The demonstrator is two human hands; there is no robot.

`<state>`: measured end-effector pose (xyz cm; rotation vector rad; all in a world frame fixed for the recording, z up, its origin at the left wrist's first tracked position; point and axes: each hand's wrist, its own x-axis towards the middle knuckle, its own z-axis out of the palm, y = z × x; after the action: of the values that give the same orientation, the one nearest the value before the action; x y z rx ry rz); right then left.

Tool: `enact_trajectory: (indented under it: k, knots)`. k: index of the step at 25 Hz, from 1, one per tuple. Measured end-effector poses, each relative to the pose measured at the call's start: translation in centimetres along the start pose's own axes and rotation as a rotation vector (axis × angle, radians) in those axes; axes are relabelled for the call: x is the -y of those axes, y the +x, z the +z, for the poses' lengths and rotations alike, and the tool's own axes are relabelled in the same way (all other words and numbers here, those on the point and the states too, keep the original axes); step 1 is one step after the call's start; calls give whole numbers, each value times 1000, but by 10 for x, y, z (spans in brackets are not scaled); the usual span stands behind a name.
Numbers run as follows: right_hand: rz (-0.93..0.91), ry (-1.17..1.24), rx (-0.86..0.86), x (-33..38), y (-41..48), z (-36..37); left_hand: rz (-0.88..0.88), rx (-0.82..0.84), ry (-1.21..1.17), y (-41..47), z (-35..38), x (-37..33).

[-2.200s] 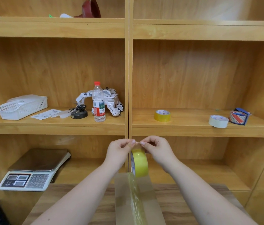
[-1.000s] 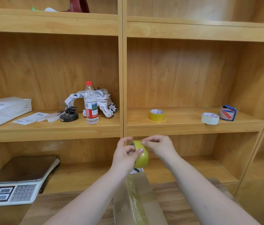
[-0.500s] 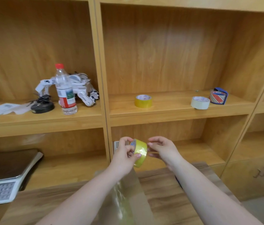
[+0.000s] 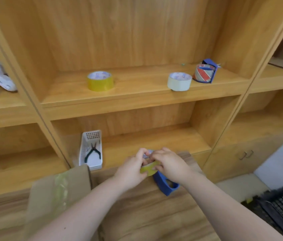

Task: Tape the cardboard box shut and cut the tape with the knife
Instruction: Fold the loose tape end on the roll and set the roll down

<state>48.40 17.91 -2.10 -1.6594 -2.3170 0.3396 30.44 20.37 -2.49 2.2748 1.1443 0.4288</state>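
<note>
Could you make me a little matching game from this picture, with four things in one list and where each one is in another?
Things:
1. pliers
2. yellow roll
3. white roll
4. box

Places:
A. on the table, with a strip of tape along its top
B. in a white tray on the lower shelf
C. on the upper shelf, beside a blue dispenser
D. on the upper shelf, left part, standing alone

Pairs: 1-B, 2-D, 3-C, 4-A
</note>
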Motion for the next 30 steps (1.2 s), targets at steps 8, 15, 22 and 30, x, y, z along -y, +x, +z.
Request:
enact_trajectory:
  k: [8,15,22,30]
  knots:
    - [276,127,-151,-120,-53,45,60,33,226,86,112,-11]
    - [503,92,-146,-195,-69,106,142,235,351,140,197,-6]
    - [587,81,-89,-219,-66,147,50,334,484,147,239,9]
    - [533,34,-120,-204,-68,126,-153,104,319,133,199,-1]
